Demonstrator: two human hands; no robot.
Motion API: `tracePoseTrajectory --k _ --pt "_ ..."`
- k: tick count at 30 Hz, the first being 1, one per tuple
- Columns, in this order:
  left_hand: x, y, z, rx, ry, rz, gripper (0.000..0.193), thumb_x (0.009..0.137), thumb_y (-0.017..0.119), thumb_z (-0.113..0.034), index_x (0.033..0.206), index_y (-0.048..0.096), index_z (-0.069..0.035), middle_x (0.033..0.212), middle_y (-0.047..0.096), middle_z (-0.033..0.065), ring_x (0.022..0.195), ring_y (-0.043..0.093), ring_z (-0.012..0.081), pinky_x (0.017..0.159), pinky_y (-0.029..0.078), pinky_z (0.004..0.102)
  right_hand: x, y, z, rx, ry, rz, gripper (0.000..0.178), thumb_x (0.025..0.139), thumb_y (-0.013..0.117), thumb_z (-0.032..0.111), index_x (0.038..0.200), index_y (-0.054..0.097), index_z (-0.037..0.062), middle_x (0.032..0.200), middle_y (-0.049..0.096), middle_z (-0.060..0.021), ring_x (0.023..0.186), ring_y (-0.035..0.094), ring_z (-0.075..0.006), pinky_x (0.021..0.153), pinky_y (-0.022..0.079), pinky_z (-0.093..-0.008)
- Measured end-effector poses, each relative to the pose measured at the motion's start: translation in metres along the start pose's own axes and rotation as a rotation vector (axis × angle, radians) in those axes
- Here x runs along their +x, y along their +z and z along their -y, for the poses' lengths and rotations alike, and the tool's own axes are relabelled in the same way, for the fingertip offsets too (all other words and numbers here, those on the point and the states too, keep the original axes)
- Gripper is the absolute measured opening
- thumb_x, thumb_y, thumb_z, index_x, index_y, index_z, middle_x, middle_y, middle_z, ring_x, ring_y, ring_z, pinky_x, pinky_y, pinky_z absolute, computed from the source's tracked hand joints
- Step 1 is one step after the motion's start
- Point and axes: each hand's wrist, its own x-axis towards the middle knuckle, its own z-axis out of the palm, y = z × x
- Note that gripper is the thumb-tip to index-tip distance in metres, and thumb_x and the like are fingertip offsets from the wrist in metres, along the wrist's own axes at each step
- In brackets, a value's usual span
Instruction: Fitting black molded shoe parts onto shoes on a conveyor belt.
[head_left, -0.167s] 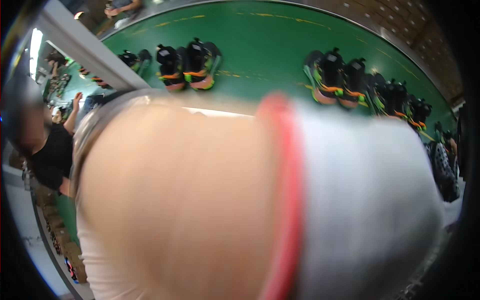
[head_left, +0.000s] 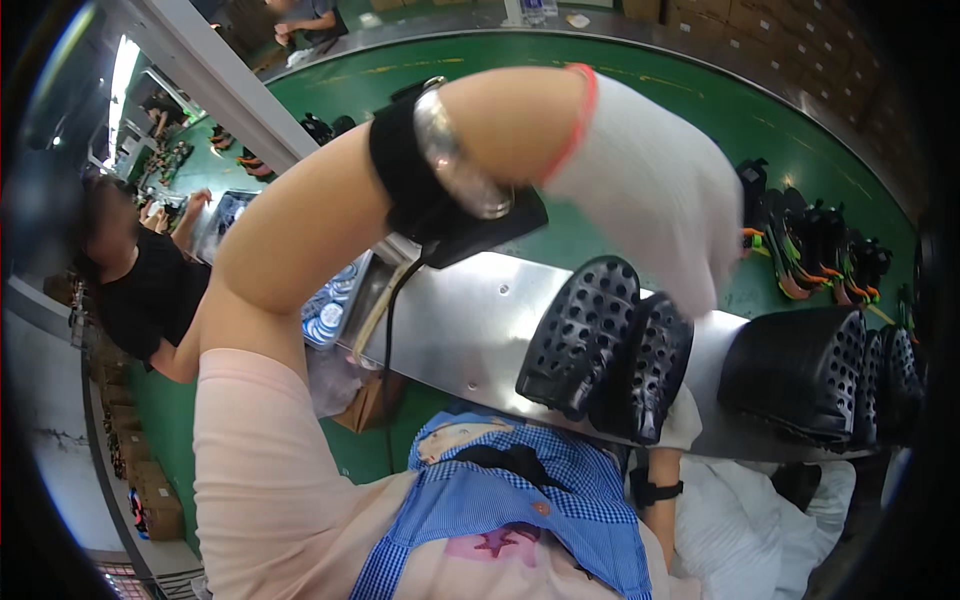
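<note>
My left hand (head_left: pixel 680 215), in a white glove with a red cuff, arches across from the left. Its blurred fingers are bent down and pressed together beside the top of a black perforated shoe-shaped form (head_left: pixel 655 360); what they hold, if anything, is hidden. Left of that form stands a second perforated form (head_left: pixel 585 330). The pair is tilted at the table's near edge, holes facing me. Behind their lower right side is my right hand (head_left: pixel 684 418), gloved in white, its fingers hidden by the form. A silver bracelet (head_left: pixel 455 155) and a black strap ring my left wrist.
More black perforated forms (head_left: pixel 800 370) rest at the right of the metal table (head_left: pixel 450 310). Across the green surface (head_left: pixel 420 70) are black-and-orange shoes (head_left: pixel 800 240). A black cable (head_left: pixel 388 350) hangs from my left wrist. A person in black (head_left: pixel 140 290) is at the left.
My left forearm, which filled the middle of the view as a blur, is now higher and farther off. The metal table, black forms and my right hand have come into view.
</note>
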Motion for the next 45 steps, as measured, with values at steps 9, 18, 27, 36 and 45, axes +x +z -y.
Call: tracePoseTrajectory --k 9,18,27,36,45 --pt "0.033 -0.071 0.143 -0.213 -0.439 -0.36 0.048 0.09 0.058 -0.041 0.119 0.065 -0.004 0.095 0.069 0.008 0.087 0.066 0.0171 0.079 0.054 0.0283 -0.003 -0.016 0.038 -0.193 0.031 -0.165 0.02 0.088 0.058 0.024 0.077 0.063 0.0078 0.078 0.064 -0.0141 0.074 0.062 -0.034 0.065 0.048 -0.0438" --pt "0.151 -0.018 0.158 0.155 -0.203 -0.406 0.034 0.084 0.061 -0.026 0.109 0.069 -0.005 0.109 0.068 0.0142 0.101 0.064 0.0273 0.093 0.049 0.0325 0.005 -0.024 0.044 -0.164 -0.058 -0.22 0.021 0.083 0.06 0.021 0.066 0.059 0.0085 0.068 0.059 -0.013 0.064 0.059 -0.0324 0.059 0.047 -0.0431" --pt "0.255 0.06 0.137 0.17 -0.325 0.005 0.083 0.079 0.065 -0.039 0.15 0.027 -0.02 0.099 0.067 0.0225 0.094 0.066 0.0369 0.084 0.051 0.0413 0.006 -0.035 0.049 -0.158 0.015 -0.013 0.024 0.087 0.058 0.025 0.07 0.063 0.0084 0.068 0.061 -0.0138 0.066 0.062 -0.0323 0.059 0.049 -0.0434" --pt "0.262 0.092 0.165 0.057 -0.405 -0.229 0.056 0.084 0.061 -0.05 0.123 0.053 -0.011 0.097 0.068 0.0221 0.091 0.066 0.0385 0.081 0.051 0.0431 0.008 -0.032 0.039 -0.196 -0.022 -0.066 0.024 0.087 0.058 0.025 0.069 0.062 0.0094 0.067 0.062 -0.0124 0.063 0.062 -0.0308 0.056 0.049 -0.0432" --pt "0.177 0.125 0.185 0.163 -0.512 -0.322 0.049 0.085 0.059 -0.052 0.115 0.058 -0.014 0.092 0.069 0.0196 0.086 0.067 0.0378 0.077 0.052 0.0452 0.001 -0.021 0.033 -0.242 -0.062 -0.182 0.021 0.085 0.06 0.027 0.072 0.064 0.0104 0.067 0.061 -0.0136 0.063 0.061 -0.0328 0.057 0.048 -0.0443"
